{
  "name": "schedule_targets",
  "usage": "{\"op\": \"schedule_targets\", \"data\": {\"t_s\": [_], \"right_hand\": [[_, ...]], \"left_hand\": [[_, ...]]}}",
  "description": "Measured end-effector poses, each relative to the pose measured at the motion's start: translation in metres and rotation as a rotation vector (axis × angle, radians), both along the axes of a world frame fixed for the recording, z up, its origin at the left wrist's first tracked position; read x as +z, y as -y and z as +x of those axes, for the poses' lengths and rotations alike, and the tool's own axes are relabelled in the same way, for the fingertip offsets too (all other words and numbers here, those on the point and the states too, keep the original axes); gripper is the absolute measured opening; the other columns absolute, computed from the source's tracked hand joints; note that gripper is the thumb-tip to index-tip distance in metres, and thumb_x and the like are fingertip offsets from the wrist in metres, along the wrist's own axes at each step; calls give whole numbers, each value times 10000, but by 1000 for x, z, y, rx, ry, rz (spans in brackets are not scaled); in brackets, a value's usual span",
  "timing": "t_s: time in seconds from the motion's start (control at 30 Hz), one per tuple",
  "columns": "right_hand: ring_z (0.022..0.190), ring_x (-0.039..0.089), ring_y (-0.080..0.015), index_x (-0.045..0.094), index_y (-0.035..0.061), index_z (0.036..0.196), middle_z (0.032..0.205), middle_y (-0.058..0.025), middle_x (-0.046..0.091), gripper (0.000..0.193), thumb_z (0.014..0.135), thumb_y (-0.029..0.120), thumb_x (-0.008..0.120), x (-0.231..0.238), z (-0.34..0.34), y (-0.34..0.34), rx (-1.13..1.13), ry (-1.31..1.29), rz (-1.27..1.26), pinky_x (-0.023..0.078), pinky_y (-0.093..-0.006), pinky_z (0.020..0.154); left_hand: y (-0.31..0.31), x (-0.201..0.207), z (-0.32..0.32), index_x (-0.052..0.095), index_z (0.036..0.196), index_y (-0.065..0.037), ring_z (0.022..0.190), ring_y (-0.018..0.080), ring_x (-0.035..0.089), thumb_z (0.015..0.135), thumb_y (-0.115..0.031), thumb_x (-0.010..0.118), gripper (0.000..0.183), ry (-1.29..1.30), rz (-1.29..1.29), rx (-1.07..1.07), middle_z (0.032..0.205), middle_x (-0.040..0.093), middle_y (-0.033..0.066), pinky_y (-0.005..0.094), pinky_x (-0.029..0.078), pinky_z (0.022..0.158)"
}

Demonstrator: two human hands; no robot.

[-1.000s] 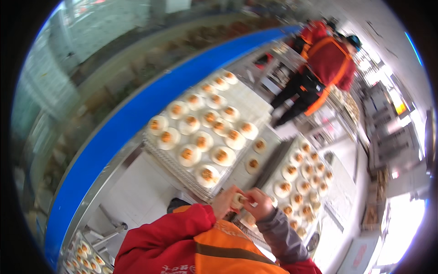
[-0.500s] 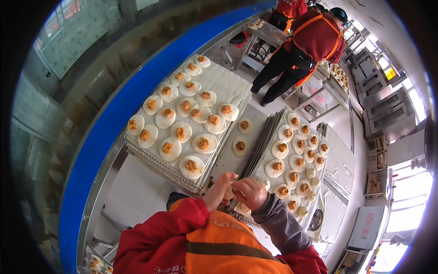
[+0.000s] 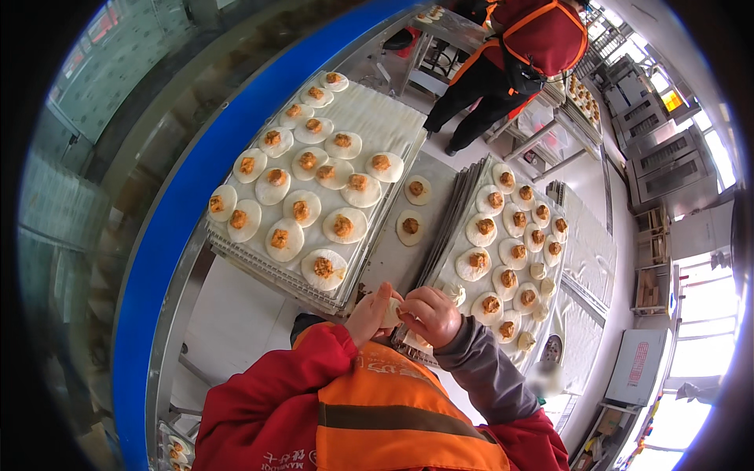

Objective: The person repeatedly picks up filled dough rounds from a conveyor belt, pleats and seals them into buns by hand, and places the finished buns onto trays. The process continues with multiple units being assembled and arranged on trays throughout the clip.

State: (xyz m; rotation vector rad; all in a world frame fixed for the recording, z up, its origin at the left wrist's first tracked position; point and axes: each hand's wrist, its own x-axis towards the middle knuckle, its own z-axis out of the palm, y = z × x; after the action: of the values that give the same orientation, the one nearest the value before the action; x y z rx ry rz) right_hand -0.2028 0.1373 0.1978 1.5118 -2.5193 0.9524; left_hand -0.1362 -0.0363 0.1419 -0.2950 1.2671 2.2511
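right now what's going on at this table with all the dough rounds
A person in a red jacket and orange vest holds a pale piece of dough between the left hand and right hand, pinching it. Ahead, flat white dough rounds topped with orange filling cover a metal tray; another person stands beyond.

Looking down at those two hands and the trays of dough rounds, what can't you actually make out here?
- Head view: the dough piece between the left hand and right hand is mostly hidden by the fingers; its shape and filling cannot be told.
- The tray stack has its near end behind the right hand.
- The co-worker is cut off by the top edge.
- Small trays at lower left are too small and bent by the lens.
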Motion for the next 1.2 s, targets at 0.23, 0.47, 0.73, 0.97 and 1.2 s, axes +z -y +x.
{"op": "schedule_targets", "data": {"t_s": [0.23, 0.47, 0.73, 0.97, 1.2], "right_hand": [[735, 661, -269, 661, 33, 927, 850, -93, 645, 170, 770, 25, 724, -7, 11, -11, -29, 98, -90, 533, -343, 637], [732, 663, -260, 651, 17, 903, 850, -99, 649, 126, 795, 17, 717, -15, 19, -21, -127, 347, -216, 533, -334, 633], [728, 669, -272, 661, 33, 922, 839, -96, 658, 147, 790, 18, 725, -17, 27, -26, -127, 261, -197, 539, -341, 635], [739, 673, -271, 669, 29, 908, 852, -96, 668, 153, 772, 15, 738, -25, 26, -37, -139, 321, -204, 541, -336, 643], [727, 670, -258, 675, 30, 891, 828, -94, 662, 138, 773, 17, 744, -13, 29, -35, -198, 373, -188, 531, -330, 631]], "left_hand": [[0, 3, 2, 470, 1219, -130, 559, 72, 470, 986, -630, 348, 565, 16, 84, -66, 812, 545, 16, 207, 346, 457], [-9, -6, 4, 524, 1141, -87, 544, 72, 551, 1021, -573, 329, 538, -253, -174, -61, 767, 610, 32, 211, 383, 448], [-4, -5, -10, 531, 1101, -66, 536, 71, 519, 970, -667, 312, 653, 21, -43, -209, 723, 569, 17, 215, 377, 460], [-11, -1, -3, 522, 1143, -82, 518, 62, 481, 985, -629, 352, 594, -142, -174, -146, 707, 555, 7, 207, 368, 453], [-14, 2, -5, 539, 1076, -84, 516, 72, 475, 945, -699, 342, 659, -50, -96, -193, 730, 573, 15, 206, 340, 445]]}}
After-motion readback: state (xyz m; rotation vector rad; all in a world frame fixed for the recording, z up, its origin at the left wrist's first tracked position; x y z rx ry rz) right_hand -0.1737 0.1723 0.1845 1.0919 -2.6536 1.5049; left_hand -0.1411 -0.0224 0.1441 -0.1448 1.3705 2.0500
